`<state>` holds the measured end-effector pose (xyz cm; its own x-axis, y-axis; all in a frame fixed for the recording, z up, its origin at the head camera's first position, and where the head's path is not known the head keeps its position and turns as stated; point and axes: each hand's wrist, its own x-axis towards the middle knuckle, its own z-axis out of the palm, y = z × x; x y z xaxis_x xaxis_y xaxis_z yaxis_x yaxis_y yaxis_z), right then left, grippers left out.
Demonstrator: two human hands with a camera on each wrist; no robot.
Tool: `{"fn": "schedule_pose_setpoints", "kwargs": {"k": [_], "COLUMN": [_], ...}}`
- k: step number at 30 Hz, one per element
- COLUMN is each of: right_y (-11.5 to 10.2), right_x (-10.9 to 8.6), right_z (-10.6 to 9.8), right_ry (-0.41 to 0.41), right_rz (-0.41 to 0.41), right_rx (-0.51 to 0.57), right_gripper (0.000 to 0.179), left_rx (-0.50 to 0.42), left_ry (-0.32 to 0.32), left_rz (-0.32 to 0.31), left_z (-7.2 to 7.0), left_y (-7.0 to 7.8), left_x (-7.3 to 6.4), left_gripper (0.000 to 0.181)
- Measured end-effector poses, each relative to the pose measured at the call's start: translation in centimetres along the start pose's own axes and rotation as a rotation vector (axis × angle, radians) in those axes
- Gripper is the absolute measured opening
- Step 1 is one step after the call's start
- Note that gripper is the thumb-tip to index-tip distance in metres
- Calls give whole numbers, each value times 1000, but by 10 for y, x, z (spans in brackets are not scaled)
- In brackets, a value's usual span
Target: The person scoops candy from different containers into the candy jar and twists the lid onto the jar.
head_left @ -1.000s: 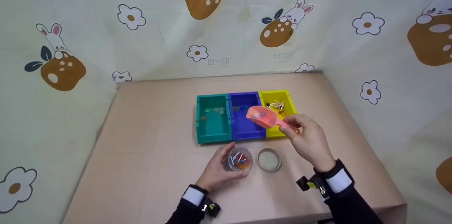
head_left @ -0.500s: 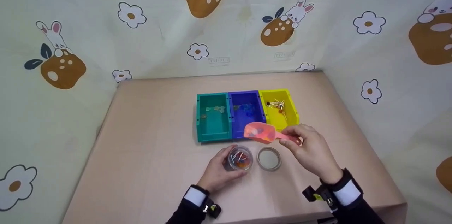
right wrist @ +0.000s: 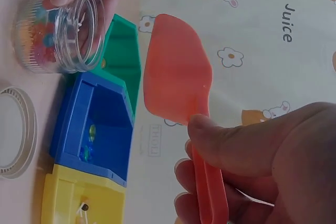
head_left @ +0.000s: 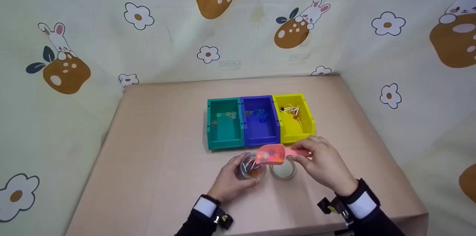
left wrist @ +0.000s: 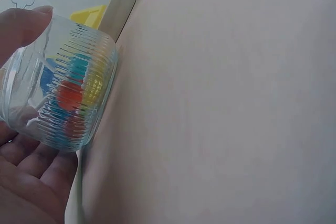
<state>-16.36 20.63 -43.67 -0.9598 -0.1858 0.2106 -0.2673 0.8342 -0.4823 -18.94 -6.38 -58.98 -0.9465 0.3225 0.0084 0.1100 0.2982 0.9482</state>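
Observation:
My right hand (head_left: 321, 163) pinches the handle of a pink scoop (head_left: 271, 154), which carries small colourful pieces. In the head view the scoop's front edge overlaps the mouth of a clear ribbed jar (head_left: 248, 172); the right wrist view shows it held well above the jar. Fingers and thumb of my left hand (head_left: 232, 180) wrap the sides of the jar on the table. Red, blue, yellow and teal beads (left wrist: 71, 95) and thin white sticks show through its wall. A round lid (head_left: 283, 169) lies right of the jar, partly under the scoop in the head view.
Behind the jar three bins stand joined in a row. The green bin (head_left: 225, 137) holds pale pieces, the blue-violet bin (head_left: 262, 133) blue ones, and the yellow bin (head_left: 292, 131) white-stemmed pins. A patterned curtain (head_left: 167, 42) rises around the table (head_left: 148, 146).
The scoop in my right hand has come down and toward me, from over the bins to the jar's mouth. My left hand and the jar have stayed in place.

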Motion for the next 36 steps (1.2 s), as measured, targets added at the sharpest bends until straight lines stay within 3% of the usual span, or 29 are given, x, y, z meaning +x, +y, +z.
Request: {"fn": "schedule_pose_setpoints", "kwargs": {"k": [17, 36], "right_y": [-29, -27], "right_x": [5, 1], "right_z": [9, 9], "right_ry": [12, 30], "right_rz": [-80, -59], "right_rx": [-36, -9], "right_gripper": [17, 19], "left_rx": [-24, -31], "left_ry": [-1, -1], "left_rz": [24, -3], "left_z": [0, 0], "left_y": [-3, 0], "left_x": [1, 0], "left_gripper": [91, 96]}}
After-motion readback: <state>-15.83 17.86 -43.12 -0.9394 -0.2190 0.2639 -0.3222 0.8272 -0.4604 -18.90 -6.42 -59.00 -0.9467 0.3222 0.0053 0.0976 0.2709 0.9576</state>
